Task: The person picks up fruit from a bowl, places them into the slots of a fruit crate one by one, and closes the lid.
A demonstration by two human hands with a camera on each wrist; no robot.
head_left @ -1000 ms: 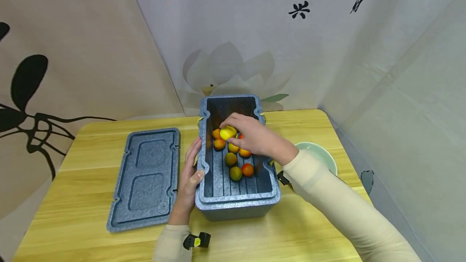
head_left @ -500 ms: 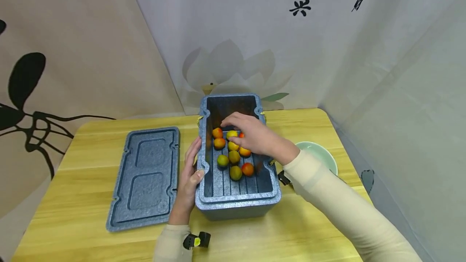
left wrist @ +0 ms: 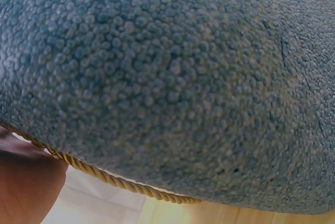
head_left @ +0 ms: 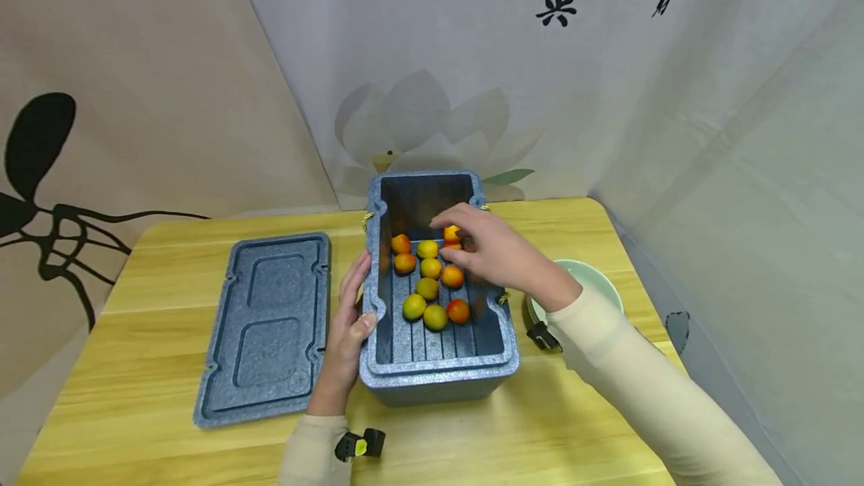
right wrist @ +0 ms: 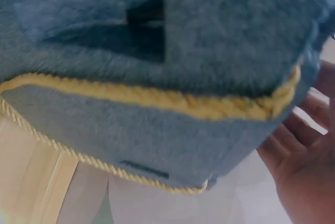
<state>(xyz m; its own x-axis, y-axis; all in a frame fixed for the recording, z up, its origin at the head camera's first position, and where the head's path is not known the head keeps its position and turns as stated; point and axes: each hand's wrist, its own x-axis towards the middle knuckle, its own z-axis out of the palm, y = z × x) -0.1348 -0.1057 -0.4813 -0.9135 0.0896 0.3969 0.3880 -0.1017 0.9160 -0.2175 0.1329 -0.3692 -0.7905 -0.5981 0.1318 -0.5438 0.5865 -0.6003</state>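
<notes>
**A:** Fruit [head_left: 429, 278] first: where does it lie from each hand?

**B:** Going left to right: a flat lid [head_left: 267, 325] lies on the table [head_left: 155, 321], just beside the box [head_left: 439, 377]. The left hand [head_left: 349, 336] rests against the box's left wall, fingers straight along the side, thumb hooked over the rim. It holds no fruit; the fruit lies to its right, inside, beyond the wall.

**A:** And the right hand?

**B:** The right hand [head_left: 496, 253] is inside the box over the far right of the pile, fingers curled down around an orange fruit [head_left: 451, 232] at its fingertips. It looks pinched there, though the fingers hide part of it. The rest of the fruit lies to the left of and nearer than that hand, so the right hand is the nearer one to the pile.

**A:** The box's long axis?

**B:** It runs away from the person, towards the wall. The fruit is clustered in the middle and far half of the ribbed floor.

**A:** Materials?

**B:** The box and lid are blue-grey foam, pebbly and matt; the left wrist view shows the beaded grain close up. A twisted gold cord [right wrist: 157, 101] runs along the outside, clearest in the right wrist view. The fruits are small, round and smooth, yellow-green to orange-red. The table is pale wood with a visible grain.

**A:** Anything further right?

**B:** A pale green bowl [head_left: 601, 283], glossy, partly hidden behind the right forearm.
</notes>
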